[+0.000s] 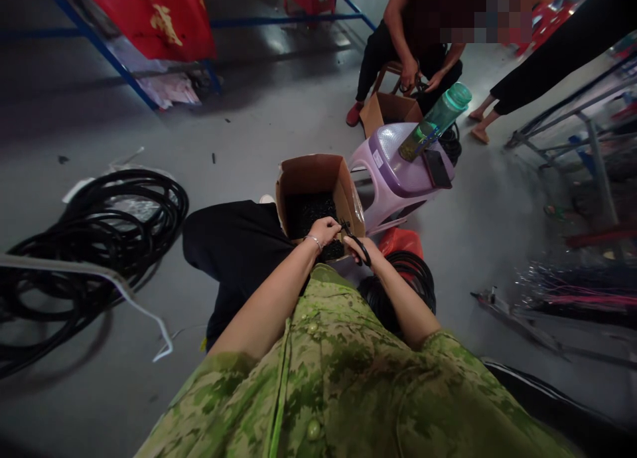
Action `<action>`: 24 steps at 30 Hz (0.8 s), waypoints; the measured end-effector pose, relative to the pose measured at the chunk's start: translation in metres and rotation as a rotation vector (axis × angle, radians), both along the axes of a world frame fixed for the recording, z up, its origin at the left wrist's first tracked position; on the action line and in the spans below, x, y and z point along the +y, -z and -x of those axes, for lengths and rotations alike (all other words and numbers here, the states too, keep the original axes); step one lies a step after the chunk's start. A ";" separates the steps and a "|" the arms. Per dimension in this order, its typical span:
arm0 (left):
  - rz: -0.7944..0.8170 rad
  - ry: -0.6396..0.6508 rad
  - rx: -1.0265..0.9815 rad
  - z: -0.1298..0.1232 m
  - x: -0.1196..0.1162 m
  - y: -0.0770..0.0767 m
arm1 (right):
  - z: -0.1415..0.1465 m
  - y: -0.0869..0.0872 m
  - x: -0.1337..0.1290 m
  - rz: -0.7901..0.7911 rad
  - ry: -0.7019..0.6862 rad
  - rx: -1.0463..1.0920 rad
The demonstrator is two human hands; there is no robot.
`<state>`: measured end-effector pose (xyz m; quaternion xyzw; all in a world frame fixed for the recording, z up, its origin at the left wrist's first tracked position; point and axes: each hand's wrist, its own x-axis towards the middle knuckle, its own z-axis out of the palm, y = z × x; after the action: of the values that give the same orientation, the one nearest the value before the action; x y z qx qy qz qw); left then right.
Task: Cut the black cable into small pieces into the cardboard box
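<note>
Over the near side of an open cardboard box (321,160), both hands come close together. Small black pieces (311,206) lie in a heap inside it. My left hand (325,231), with a bracelet at the wrist, has its fingertips pinched; whatever is between them is too small and dark to make out. My right hand (354,249) is closed around black-handled scissors (365,251). Their dark blades point up and left, close to the left fingertips. The exact gap between blades and fingers cannot be told.
To the right stands a purple stool (393,162) bearing a green bottle (438,119) and a phone (438,169). Black hose coils (164,199) lie left; another coil (418,272) rests beside my right forearm. A seated person (398,26) works beyond a second box (383,109).
</note>
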<state>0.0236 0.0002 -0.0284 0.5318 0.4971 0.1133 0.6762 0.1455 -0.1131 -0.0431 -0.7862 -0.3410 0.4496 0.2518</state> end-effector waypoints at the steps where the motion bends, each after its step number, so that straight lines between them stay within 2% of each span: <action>1: 0.013 -0.023 -0.004 0.000 0.000 0.001 | 0.002 0.001 -0.001 -0.011 -0.007 -0.036; 7: 0.052 -0.121 0.035 0.000 0.001 0.008 | 0.010 0.009 -0.005 -0.063 -0.084 -0.243; 13: -0.008 -0.109 0.157 -0.001 0.004 0.020 | 0.022 0.018 -0.006 -0.065 -0.095 -0.337; 18: -0.025 -0.132 0.207 -0.001 0.005 0.027 | 0.026 0.027 -0.006 -0.055 -0.096 -0.349; 24: 0.008 -0.189 0.195 -0.003 0.006 0.025 | 0.028 0.034 -0.010 -0.057 -0.060 -0.337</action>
<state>0.0265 0.0060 -0.0531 0.4884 0.6090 0.1225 0.6129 0.1176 -0.1230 -0.0774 -0.8325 -0.4141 0.3090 0.1998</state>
